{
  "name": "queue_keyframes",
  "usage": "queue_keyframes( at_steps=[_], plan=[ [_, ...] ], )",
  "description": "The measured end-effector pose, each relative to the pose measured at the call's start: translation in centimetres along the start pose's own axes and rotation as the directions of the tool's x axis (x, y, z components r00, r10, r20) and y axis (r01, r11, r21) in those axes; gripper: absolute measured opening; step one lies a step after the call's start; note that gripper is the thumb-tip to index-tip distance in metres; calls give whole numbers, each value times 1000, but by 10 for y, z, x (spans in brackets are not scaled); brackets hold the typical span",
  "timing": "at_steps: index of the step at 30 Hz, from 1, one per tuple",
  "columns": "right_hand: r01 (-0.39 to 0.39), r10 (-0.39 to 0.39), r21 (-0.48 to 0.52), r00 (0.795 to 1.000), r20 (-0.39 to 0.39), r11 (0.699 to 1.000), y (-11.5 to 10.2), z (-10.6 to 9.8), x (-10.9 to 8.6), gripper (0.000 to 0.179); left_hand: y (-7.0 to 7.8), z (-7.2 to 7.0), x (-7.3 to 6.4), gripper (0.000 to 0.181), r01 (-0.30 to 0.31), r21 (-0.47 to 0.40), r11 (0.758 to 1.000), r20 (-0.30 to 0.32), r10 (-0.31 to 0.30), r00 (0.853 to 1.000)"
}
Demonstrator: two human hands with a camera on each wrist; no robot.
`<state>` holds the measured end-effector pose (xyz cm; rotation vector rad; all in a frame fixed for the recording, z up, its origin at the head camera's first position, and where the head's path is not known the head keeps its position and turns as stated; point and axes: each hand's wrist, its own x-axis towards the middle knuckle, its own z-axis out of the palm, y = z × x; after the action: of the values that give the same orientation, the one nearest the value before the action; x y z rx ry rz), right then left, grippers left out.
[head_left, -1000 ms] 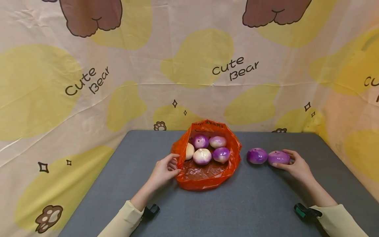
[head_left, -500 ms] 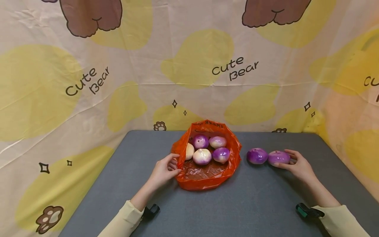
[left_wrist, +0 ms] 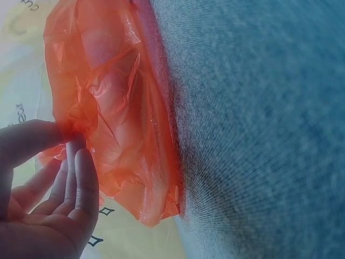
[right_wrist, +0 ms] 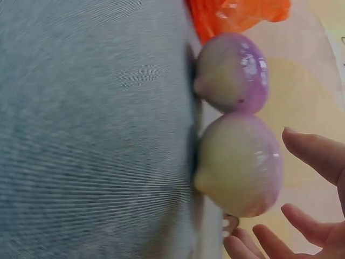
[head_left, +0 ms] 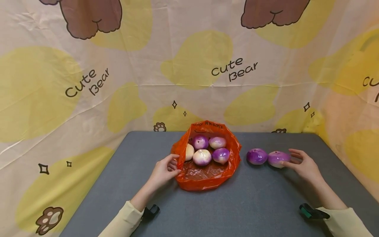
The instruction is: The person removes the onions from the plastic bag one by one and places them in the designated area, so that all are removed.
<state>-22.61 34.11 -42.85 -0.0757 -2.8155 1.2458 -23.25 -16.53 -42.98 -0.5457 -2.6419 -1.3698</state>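
Observation:
My left hand (head_left: 164, 168) pinches the left rim of a red plastic bag (head_left: 204, 185) between thumb and fingers; the left wrist view shows the thin film bunched at the fingertips. Inside the open bag lie several purple-and-white turnips, among them a pale one (head_left: 202, 157) at the front and a deep purple one (head_left: 200, 142) behind. To the bag's right, two more sit side by side on the table: a dark purple turnip (head_left: 256, 156) and a lighter turnip (head_left: 276, 159). My right hand (head_left: 306, 167) is spread beside the lighter one, its fingers apart from it in the right wrist view (right_wrist: 318, 183).
A grey table (head_left: 213, 214) carries everything. Behind and beside it hangs a cream and yellow cloth (head_left: 195, 59) printed with bears and lettering. Both forearms wear pale sleeves (head_left: 124, 219) and dark wrist straps (head_left: 314, 212).
My right hand has loosened from the lighter turnip and drawn back to the right, its fingers opening. Both loose turnips stay where they were; my left hand still holds the bag's rim.

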Motion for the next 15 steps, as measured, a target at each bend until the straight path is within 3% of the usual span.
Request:
queue_keyframes(
  at_steps=[9, 15],
  plan=[
    [37, -36, 7, 995, -92, 999, -19, -11, -8, 77, -2, 0, 0, 47, 5, 4, 1000, 7, -5, 1000],
    [61, -57, 37, 994, -94, 997, -38, -14, -10, 76, -2, 0, 1, 46, 2, 8, 1000, 2, -2, 1000]
  ],
)
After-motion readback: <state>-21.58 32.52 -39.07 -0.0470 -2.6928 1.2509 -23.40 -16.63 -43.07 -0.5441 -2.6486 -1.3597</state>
